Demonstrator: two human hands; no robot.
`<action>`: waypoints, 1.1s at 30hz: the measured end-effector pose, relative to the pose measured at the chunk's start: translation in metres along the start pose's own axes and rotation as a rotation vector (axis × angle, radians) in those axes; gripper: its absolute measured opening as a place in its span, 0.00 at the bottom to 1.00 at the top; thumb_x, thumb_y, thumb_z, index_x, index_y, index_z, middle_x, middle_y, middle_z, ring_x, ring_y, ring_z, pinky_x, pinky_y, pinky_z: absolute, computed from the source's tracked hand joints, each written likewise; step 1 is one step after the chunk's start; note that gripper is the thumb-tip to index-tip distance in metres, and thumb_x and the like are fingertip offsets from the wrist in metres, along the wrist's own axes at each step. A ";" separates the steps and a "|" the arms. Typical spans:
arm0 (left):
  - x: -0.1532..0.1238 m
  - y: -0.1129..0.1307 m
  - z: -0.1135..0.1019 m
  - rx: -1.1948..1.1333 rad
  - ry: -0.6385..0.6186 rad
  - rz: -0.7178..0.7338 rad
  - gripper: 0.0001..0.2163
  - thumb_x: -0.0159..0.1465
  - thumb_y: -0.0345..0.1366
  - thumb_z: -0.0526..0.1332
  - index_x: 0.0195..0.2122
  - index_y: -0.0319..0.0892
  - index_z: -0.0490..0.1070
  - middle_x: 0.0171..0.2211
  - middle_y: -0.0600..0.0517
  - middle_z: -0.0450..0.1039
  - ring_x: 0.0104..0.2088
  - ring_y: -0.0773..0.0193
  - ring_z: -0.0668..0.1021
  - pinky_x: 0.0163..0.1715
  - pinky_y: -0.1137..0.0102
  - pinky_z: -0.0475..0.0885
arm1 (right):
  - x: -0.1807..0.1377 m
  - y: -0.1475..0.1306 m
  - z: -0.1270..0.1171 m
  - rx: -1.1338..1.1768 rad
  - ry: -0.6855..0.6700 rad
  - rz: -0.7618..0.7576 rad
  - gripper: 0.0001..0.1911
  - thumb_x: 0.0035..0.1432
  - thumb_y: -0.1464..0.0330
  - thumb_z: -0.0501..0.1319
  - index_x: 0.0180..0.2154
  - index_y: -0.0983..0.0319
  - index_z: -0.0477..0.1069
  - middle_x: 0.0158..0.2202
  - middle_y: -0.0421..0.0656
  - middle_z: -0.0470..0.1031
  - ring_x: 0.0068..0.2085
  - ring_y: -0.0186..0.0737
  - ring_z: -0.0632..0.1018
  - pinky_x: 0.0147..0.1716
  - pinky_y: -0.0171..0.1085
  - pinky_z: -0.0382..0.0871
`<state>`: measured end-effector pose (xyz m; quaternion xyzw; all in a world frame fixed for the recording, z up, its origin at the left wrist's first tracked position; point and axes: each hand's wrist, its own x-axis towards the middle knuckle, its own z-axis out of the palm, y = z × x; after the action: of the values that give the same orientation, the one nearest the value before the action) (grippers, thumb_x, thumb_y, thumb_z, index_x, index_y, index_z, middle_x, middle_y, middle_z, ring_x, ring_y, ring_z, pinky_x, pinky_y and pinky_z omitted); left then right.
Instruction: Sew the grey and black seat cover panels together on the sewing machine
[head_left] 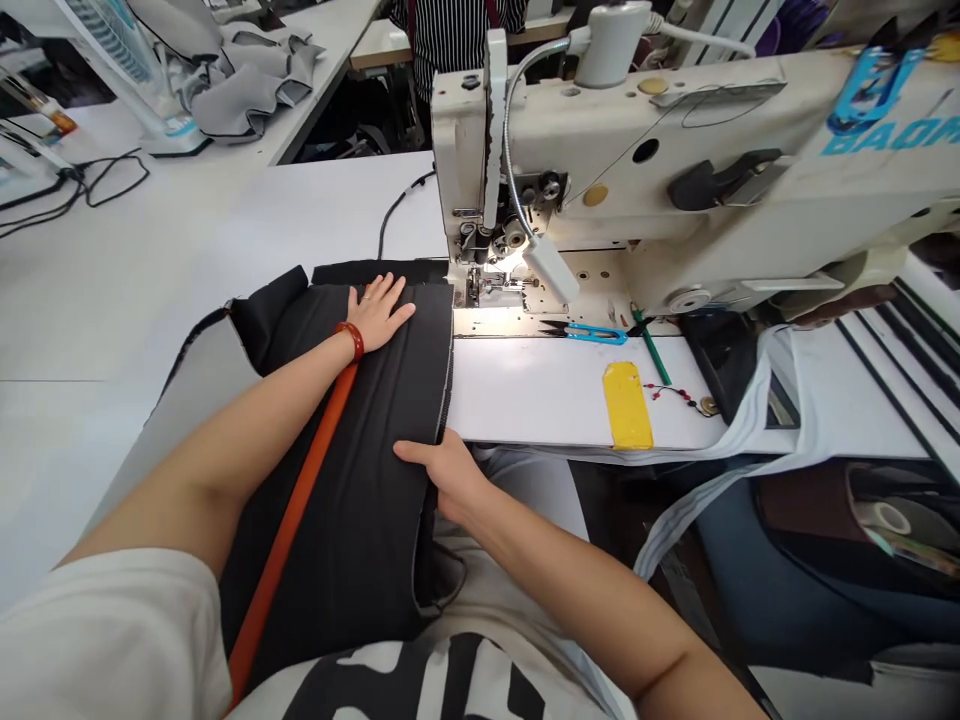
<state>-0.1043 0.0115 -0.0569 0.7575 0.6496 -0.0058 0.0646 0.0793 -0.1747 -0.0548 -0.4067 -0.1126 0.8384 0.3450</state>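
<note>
A large black padded fabric piece [360, 520] with an orange stripe [300, 505] lies over the table and hangs down into my lap. Flat on its upper part rests my left hand [380, 312], fingers spread. My right hand [448, 470] grips the fabric's right edge, thumb on top and the other fingers hidden underneath. The far right corner of the fabric reaches the lit needle area of a white sewing machine [517, 285]. A grey underside of the fabric [195, 390] shows at the left.
On the table right of the fabric lie blue thread snips [592, 333], a green pencil [651, 345] and a yellow card [628, 405]. White strips [750, 420] trail over the front edge. Grey fabric pieces [251, 85] and a fan [139, 70] stand at back left. A person [457, 40] is behind the machine.
</note>
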 end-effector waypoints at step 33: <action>0.029 0.071 -0.005 0.073 -0.077 0.381 0.34 0.65 0.54 0.55 0.68 0.39 0.55 0.70 0.44 0.49 0.69 0.49 0.54 0.68 0.53 0.47 | -0.003 0.011 -0.039 -0.020 -0.007 -0.032 0.31 0.37 0.59 0.77 0.44 0.66 0.77 0.43 0.49 0.82 0.46 0.53 0.81 0.52 0.51 0.73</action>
<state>-0.0304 0.0296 -0.0483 0.8679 0.4907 -0.0460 0.0619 0.1046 -0.1882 -0.0832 -0.4054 -0.1290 0.8329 0.3540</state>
